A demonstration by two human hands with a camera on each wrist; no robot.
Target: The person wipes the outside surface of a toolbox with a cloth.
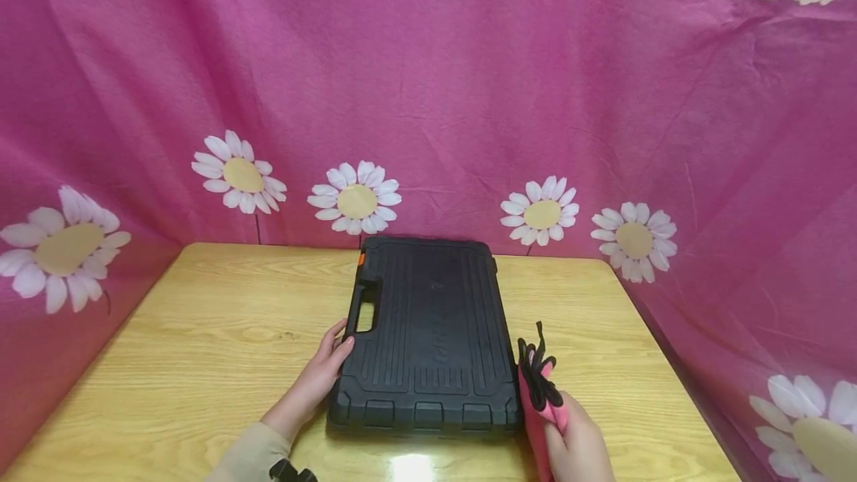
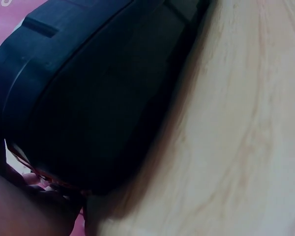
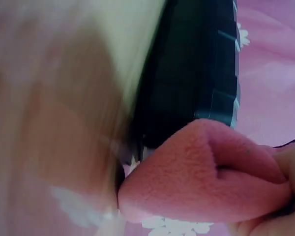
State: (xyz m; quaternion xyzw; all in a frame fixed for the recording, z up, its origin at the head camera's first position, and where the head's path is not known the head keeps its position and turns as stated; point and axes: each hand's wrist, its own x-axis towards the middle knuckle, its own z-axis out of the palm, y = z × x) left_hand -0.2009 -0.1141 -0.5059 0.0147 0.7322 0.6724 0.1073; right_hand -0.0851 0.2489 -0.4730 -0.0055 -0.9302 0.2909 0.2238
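Observation:
A black hard plastic tool case (image 1: 428, 318) lies on the table, its lid ribbed and its handle opening on the left side. My left hand (image 1: 320, 370) touches the case's near left side, fairly straight fingers along it and the thumb at the top edge; part of that hand also shows in the left wrist view. Beside the near right corner, my right hand (image 1: 579, 441) grips a folded pink fleecy cloth (image 3: 187, 177) with black edging and a small black loop. The cloth overlaps the case's corner in the right wrist view.
The light wooden table (image 1: 221, 333) extends on both sides of the case. A magenta curtain (image 1: 435, 95) with white daisies hangs along the table's back and both sides. An orange latch (image 1: 361, 259) sits on the case's far left edge.

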